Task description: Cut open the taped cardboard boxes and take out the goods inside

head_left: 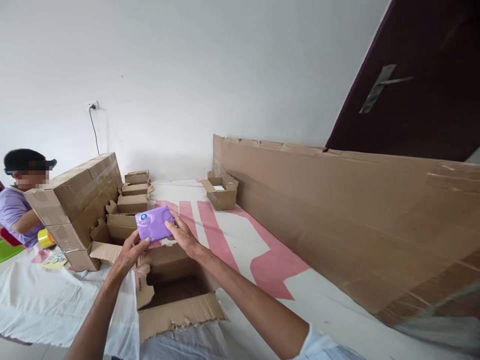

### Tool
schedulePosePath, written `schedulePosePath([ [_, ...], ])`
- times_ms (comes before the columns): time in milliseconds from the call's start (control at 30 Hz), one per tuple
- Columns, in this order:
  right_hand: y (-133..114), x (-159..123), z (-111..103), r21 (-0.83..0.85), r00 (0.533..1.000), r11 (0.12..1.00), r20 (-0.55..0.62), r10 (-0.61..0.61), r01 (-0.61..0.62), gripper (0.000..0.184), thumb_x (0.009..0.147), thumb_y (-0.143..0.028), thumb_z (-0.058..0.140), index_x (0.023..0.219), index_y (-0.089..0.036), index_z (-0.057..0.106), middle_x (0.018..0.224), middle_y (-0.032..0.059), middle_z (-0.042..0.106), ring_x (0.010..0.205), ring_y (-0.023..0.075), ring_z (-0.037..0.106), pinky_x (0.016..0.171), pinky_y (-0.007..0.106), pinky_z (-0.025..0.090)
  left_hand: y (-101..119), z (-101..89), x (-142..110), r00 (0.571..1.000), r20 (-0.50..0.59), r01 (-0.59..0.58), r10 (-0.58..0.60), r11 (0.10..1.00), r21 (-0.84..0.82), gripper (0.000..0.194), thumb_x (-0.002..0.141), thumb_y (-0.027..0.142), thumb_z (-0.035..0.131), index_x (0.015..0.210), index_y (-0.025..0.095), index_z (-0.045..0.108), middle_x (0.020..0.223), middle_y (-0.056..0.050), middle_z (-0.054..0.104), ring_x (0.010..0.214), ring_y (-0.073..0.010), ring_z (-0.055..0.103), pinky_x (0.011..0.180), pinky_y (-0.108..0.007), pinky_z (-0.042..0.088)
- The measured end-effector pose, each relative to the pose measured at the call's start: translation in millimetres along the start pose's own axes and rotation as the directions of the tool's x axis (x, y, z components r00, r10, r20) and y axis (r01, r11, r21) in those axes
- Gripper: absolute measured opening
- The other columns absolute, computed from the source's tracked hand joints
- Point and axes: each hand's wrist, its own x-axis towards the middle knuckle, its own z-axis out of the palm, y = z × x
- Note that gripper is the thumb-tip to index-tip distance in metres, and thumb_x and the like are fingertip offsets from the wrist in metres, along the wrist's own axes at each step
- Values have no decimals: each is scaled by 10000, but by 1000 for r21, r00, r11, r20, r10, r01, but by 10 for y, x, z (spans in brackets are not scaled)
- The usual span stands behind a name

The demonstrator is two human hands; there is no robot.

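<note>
A purple packet with a blue round logo (154, 224), which looks like a pack of tissues, is held up between my two hands. My left hand (132, 250) grips its lower left corner, thumb in front. At the right edge, my right hand (182, 233) pinches it with the thumb on the front face. Below the packet stands an open cardboard box (183, 310), its flaps folded out; the part of its inside that I see is dark and bare. The packet hangs above the box's far edge, apart from it.
Several open cardboard boxes (133, 202) line the left side, against a wall of stacked cartons (84, 200). Another open box (222, 199) holds something white. A long cardboard panel (318, 215) borders the right. Beyond the cartons sits a person in a cap (18, 210).
</note>
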Motion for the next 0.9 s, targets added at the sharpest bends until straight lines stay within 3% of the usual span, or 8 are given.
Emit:
schedulePosePath([
  [167, 289, 25, -70, -43, 993, 993, -26, 113, -114, 595, 849, -617, 727, 1315, -251, 671, 1289, 116, 740, 1095, 306, 725, 774, 386, 645, -310, -33, 145, 997, 58, 51, -50, 999, -8, 680, 766, 647, 868, 1229, 160, 761, 1015, -92, 792, 942, -274, 716, 760, -319, 530],
  [300, 425, 1, -99, -49, 986, 986, -45, 157, -160, 639, 834, -646, 713, 1341, -261, 655, 1320, 113, 728, 1101, 299, 726, 790, 388, 639, -448, 26, 210, 997, 62, 49, -46, 998, -50, 630, 737, 629, 894, 1120, 142, 781, 922, -88, 770, 935, -270, 703, 780, -327, 547],
  [667, 598, 90, -84, -85, 965, 963, -82, 250, -257, 584, 860, -630, 655, 1295, -240, 682, 1250, 126, 750, 1015, 275, 738, 729, 355, 622, -630, 85, 329, 995, 68, 81, -75, 994, -78, 565, 713, 555, 906, 1047, 114, 789, 877, -90, 754, 821, -242, 689, 754, -337, 545],
  [900, 446, 84, -86, -98, 989, 985, -64, 136, -142, 624, 859, -646, 658, 1328, -236, 688, 1238, 130, 766, 1073, 320, 735, 824, 438, 643, -550, 82, 417, 999, 38, 38, -34, 994, -103, 598, 699, 564, 916, 1088, 128, 787, 942, -99, 763, 886, -248, 691, 780, -330, 551],
])
